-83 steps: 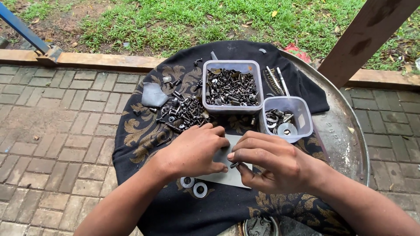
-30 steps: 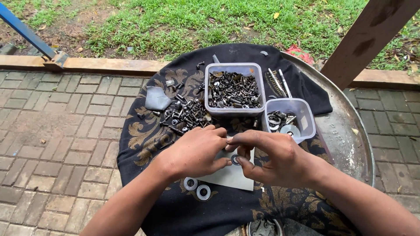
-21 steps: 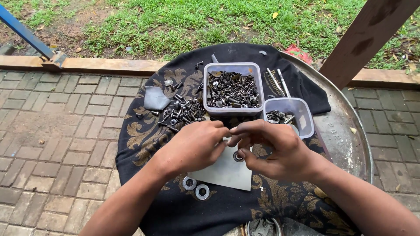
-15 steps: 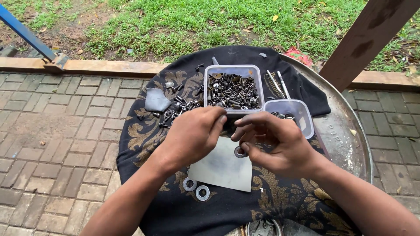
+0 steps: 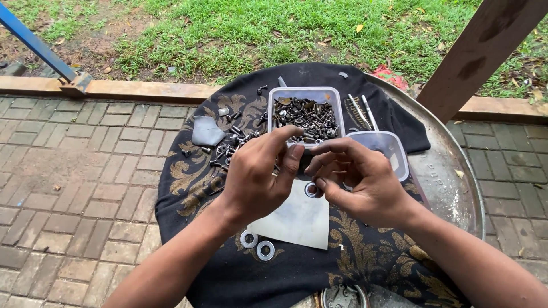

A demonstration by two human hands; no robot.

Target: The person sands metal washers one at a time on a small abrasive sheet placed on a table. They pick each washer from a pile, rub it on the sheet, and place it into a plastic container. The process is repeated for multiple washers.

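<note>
Right hand [image 5: 365, 182] pinches a washer [image 5: 310, 189]; left hand [image 5: 260, 174] curls half-closed, its grasp hidden, covering the tub [image 5: 305, 94] front.

I'm seeing a black cloth [image 5: 228, 285] carrying a gold leafy scroll pattern across the frame's middle. On it I'm looking at a pale grey sheet [image 5: 297, 222], two silvery washers [image 5: 257, 245] at lower centre, and dark grey screws [image 5: 305, 117] filling a clear tub [image 5: 273, 102]. Grey-brown pavers [image 5: 74, 171] are lying at left in a brick pattern, green grass [image 5: 228, 28] along the top.
</note>
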